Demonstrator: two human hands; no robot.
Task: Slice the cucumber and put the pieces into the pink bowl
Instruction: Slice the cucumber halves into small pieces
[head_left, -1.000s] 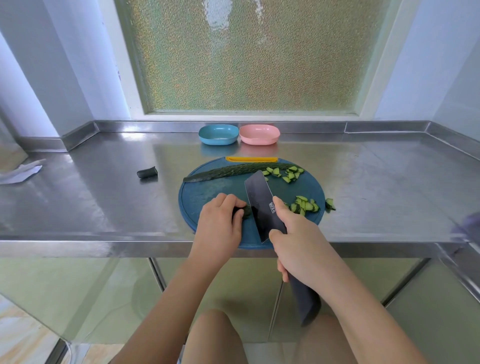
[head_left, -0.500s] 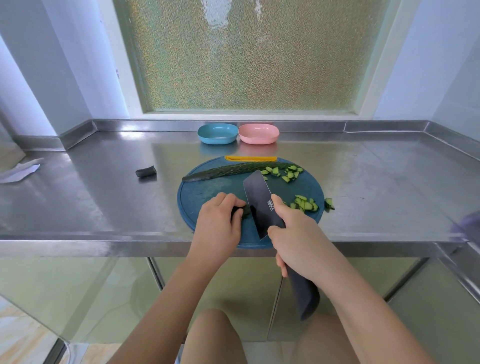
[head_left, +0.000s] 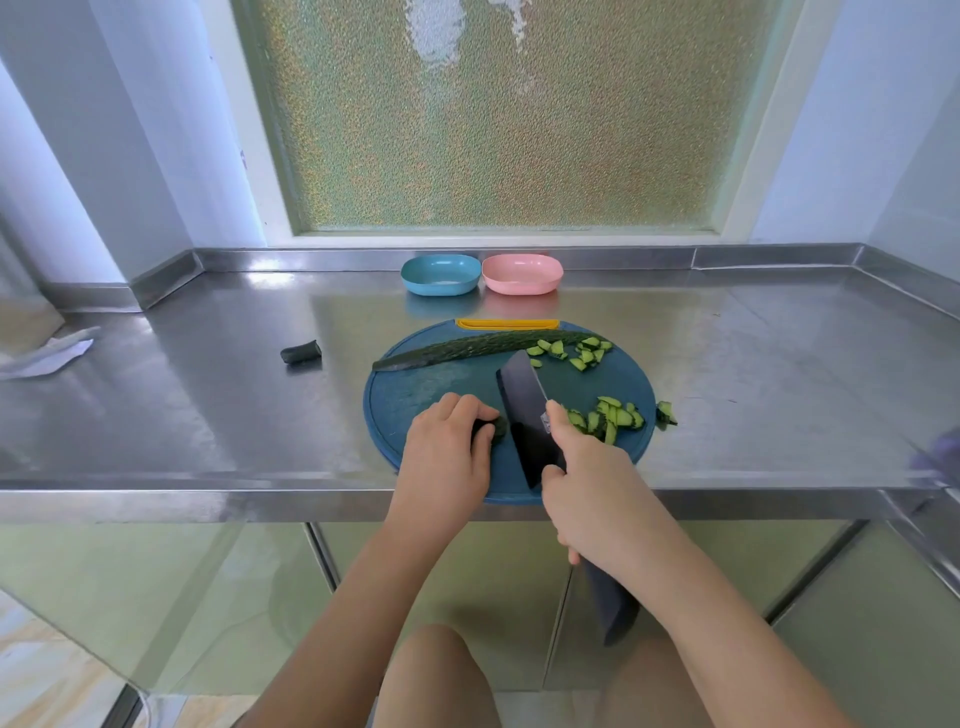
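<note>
Gripping nearest you: one right hand (head_left: 597, 499), its fingers clenched round the handle of one dark broad-bladed cleaver (head_left: 524, 415), with the forefinger laid along the blade.

- One left hand (head_left: 447, 457), curled fingers pinning one short dark cucumber stub (head_left: 493, 427) just left of the blade. Tuck your fingertips back and cut straight down in thin, even slices; the stub is short, so I judge slipping the main risk.
- One round blue plastic cutting board (head_left: 415, 410), under both hands.
- Two heaps of cut cucumber pieces: the near right heap (head_left: 608, 418) and the far heap (head_left: 576, 353).
- One stray piece (head_left: 666, 413), on the steel counter (head_left: 208, 415) just off the board's right edge.
- One long halved cucumber strip (head_left: 467, 351), across the board's far side.
- One dark cucumber end (head_left: 300, 352), on the counter at left.
- Two bowls, far, side by side: one blue bowl (head_left: 440, 274) and one pink bowl (head_left: 522, 274). No pieces show in the pink one.
</note>
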